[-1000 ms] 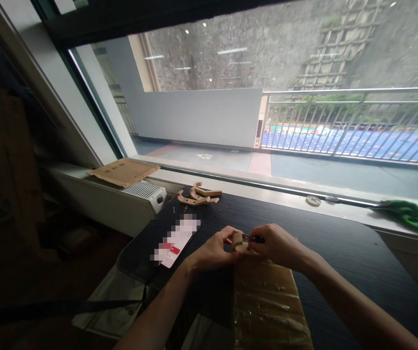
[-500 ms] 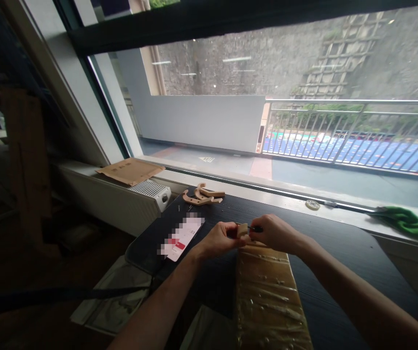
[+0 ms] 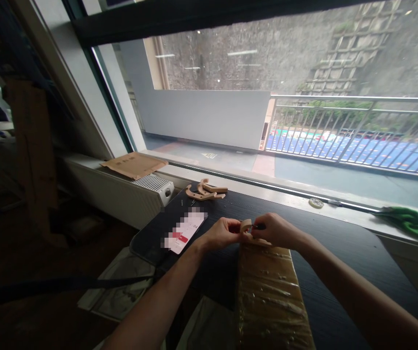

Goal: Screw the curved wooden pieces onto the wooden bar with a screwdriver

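Brown and glossy, a taped box [image 3: 269,291] lies just this side of the fingers. At its far end the left hand [image 3: 221,233] pinches a wooden piece [image 3: 246,225] between thumb and fingers — the right hand [image 3: 278,232] curls its fingers closed round a dark tool [image 3: 260,226]. Left of the fingers lies a phone [image 3: 190,229] — beyond it, curved wooden hooks [image 3: 202,196].

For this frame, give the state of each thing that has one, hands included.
Left hand: closed on a curved, pale wooden piece.
Right hand: closed on a slim, dark tool.
Rectangular phone with pale screen: lit, face up.
Curved wooden hooks: loosely heaped.
Long brown box: wrapped in shiny tape.
Green fabric cloth: bunched up.
Brown paper packaging: lying flat.
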Demonstrator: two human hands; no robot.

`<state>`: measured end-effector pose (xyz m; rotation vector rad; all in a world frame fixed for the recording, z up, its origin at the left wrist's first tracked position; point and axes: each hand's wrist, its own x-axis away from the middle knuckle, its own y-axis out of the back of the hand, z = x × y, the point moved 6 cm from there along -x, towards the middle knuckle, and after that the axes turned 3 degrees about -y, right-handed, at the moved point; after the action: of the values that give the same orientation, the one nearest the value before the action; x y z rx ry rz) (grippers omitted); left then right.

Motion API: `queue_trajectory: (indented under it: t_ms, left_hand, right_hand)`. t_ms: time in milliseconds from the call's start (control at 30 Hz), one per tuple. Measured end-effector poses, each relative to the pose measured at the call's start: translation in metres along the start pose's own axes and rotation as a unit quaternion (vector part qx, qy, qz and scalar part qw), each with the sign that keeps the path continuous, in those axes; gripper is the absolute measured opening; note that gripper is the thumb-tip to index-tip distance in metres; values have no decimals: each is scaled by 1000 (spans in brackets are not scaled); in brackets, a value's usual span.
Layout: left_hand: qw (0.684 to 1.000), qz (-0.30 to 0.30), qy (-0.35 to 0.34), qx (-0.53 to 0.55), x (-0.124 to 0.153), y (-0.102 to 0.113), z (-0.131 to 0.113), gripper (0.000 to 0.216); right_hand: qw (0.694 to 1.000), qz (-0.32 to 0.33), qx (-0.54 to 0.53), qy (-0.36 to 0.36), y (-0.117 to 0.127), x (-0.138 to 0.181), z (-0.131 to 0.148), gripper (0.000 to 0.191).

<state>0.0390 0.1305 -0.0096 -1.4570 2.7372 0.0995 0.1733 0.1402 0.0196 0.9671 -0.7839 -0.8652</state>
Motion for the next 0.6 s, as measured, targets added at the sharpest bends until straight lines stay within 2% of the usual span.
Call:
queue_trajectory:
  t_ms: [367, 600]
  left_hand:
    - [999, -26, 4, 35, -1, 4, 8, 42]
    - [999, -30, -5, 34, -2, 5, 7, 45]
  right_hand:
    - [999, 23, -1, -22, -10, -9, -9, 26]
    - [1000, 4, 11, -14, -7, -6, -7, 26]
